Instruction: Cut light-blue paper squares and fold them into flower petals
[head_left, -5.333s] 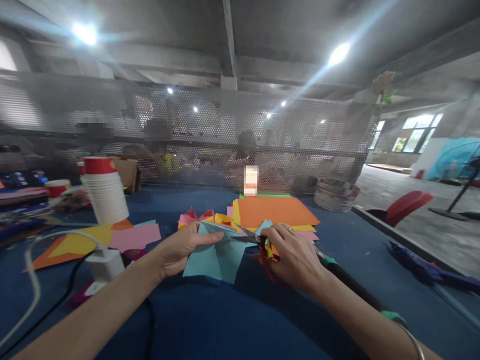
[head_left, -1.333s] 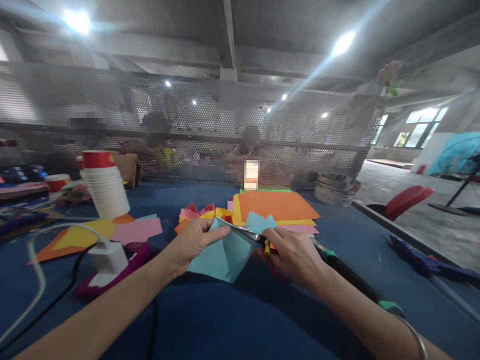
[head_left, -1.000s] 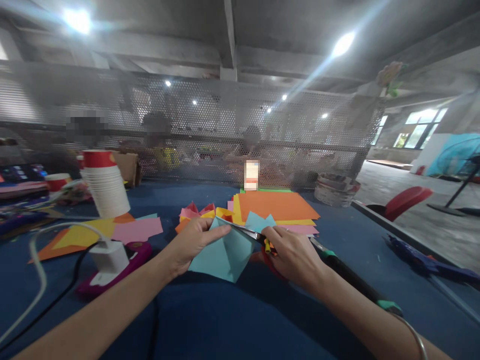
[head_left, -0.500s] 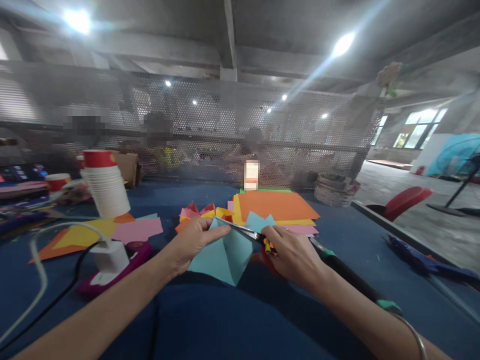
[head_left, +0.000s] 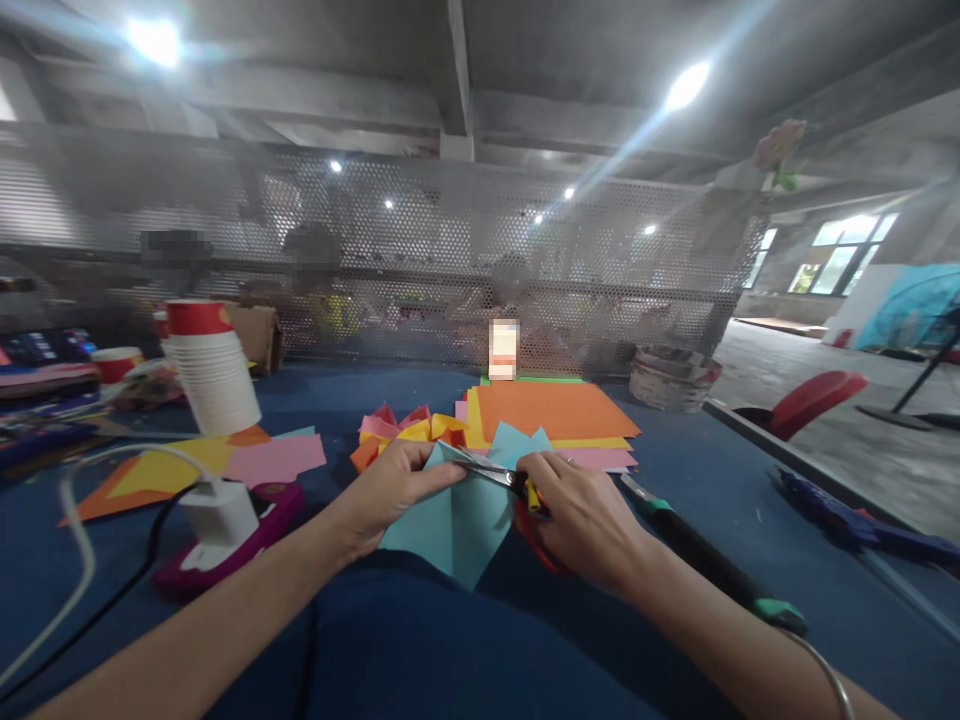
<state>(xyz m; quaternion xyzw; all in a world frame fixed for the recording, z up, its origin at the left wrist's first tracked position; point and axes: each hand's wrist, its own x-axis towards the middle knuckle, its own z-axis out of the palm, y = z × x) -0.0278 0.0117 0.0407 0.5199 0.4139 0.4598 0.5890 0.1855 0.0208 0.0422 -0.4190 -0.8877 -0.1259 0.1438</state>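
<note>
My left hand point(head_left: 390, 495) pinches the upper left edge of a creased light blue paper point(head_left: 457, 525) between thumb and fingers. The paper hangs down over the blue table. In my right hand point(head_left: 589, 505) are scissors point(head_left: 502, 475) with red and yellow handles. Their blades point left and lie across the top of the paper, with the tips by my left thumb. Just behind are folded pink, yellow and orange paper pieces point(head_left: 412, 428) and a stack of coloured sheets point(head_left: 559, 415) with orange on top.
To the left stand stacked paper cups point(head_left: 217, 380), paper scraps point(head_left: 172, 470) and a purple power strip point(head_left: 281, 500) with a white plug and cables. A black and green tool point(head_left: 705, 550) and a blue glue gun point(head_left: 847, 520) lie right. Behind rises a mesh screen point(head_left: 420, 250).
The scissor blades have shifted slightly, and my right hand has moved a little to the left. The light blue paper's lower corner hangs a bit lower.
</note>
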